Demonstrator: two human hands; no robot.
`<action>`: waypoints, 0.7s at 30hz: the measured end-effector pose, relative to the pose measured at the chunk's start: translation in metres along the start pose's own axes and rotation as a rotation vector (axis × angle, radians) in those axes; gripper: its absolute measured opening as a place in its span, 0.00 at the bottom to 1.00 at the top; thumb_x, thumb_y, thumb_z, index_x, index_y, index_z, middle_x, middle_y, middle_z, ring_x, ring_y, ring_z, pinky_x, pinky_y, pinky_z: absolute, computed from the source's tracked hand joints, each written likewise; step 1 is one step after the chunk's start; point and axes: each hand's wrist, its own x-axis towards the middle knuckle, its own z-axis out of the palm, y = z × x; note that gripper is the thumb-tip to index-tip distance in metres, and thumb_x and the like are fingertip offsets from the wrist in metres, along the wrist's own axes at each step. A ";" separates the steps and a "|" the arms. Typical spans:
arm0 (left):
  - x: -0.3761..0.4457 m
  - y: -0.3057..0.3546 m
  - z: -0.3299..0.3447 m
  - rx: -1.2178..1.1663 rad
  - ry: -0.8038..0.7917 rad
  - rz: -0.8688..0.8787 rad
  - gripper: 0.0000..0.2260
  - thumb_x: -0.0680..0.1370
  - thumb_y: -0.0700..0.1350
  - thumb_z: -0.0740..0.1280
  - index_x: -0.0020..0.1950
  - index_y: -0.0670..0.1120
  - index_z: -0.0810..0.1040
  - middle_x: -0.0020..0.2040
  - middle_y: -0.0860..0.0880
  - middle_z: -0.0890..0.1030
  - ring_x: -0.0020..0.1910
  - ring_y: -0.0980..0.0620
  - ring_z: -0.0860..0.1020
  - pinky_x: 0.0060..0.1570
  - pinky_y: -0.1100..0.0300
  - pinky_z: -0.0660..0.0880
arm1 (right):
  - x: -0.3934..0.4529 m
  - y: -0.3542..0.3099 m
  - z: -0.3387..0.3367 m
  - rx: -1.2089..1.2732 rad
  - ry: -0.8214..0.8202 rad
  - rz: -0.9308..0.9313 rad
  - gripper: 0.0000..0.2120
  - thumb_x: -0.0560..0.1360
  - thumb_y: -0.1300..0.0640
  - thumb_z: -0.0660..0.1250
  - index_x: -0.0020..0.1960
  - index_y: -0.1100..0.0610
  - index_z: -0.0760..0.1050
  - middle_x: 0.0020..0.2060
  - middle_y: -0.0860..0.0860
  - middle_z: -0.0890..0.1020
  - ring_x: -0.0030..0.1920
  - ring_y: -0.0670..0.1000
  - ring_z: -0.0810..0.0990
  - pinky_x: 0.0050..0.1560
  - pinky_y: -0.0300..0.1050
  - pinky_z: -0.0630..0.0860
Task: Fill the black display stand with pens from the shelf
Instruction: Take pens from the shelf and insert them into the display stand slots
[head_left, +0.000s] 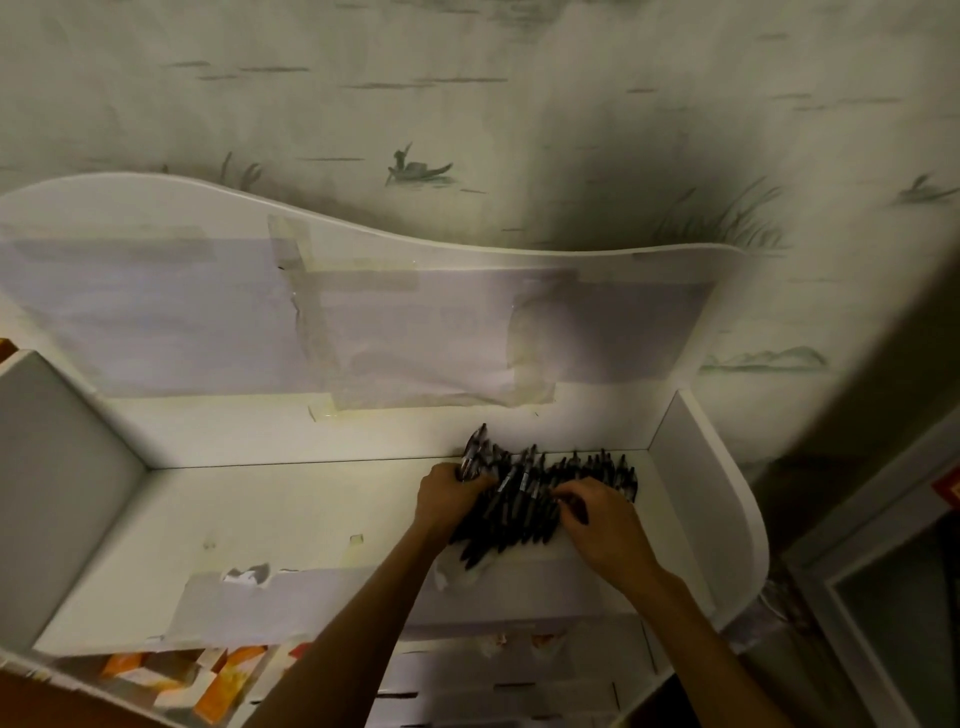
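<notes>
A big pile of black pens (545, 499) lies at the back right of the white shelf (234, 519), near its right side wall. The left hand (447, 499) grips a bunch of them. The right hand (602, 525) rests on the pile, fingers curled, maybe pinching 1. The shelf's left half is bare.

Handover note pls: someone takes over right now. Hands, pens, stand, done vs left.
Left hand: grips a bunch of pens lifted at the left end of the pile.
Right hand: fingers curled into the pile of pens; whether it has hold of any cannot be told.
Pile lies toward the right end of the white shelf, near its back wall.
Black display stand: not in view.
Done: nothing visibly placed.
Left: carry the pens to the stand and fill it.
</notes>
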 end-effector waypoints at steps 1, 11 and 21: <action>0.000 0.001 -0.001 -0.006 0.025 0.010 0.09 0.75 0.51 0.71 0.42 0.46 0.82 0.38 0.48 0.84 0.39 0.50 0.83 0.40 0.55 0.80 | 0.000 0.001 0.000 0.002 0.000 0.002 0.10 0.78 0.59 0.68 0.57 0.52 0.81 0.48 0.46 0.80 0.44 0.42 0.76 0.42 0.26 0.69; 0.005 0.000 -0.035 0.000 0.007 -0.018 0.05 0.80 0.46 0.63 0.52 0.44 0.72 0.43 0.43 0.81 0.36 0.46 0.82 0.35 0.54 0.80 | 0.002 -0.001 0.002 0.040 0.008 -0.020 0.10 0.77 0.62 0.68 0.57 0.54 0.81 0.49 0.48 0.81 0.45 0.44 0.78 0.47 0.30 0.73; 0.004 -0.010 -0.025 0.507 -0.002 0.108 0.09 0.73 0.54 0.73 0.45 0.50 0.79 0.38 0.51 0.80 0.37 0.54 0.79 0.38 0.59 0.77 | 0.011 -0.011 0.004 0.041 0.004 -0.026 0.09 0.78 0.60 0.67 0.56 0.53 0.81 0.50 0.48 0.80 0.47 0.44 0.77 0.47 0.34 0.73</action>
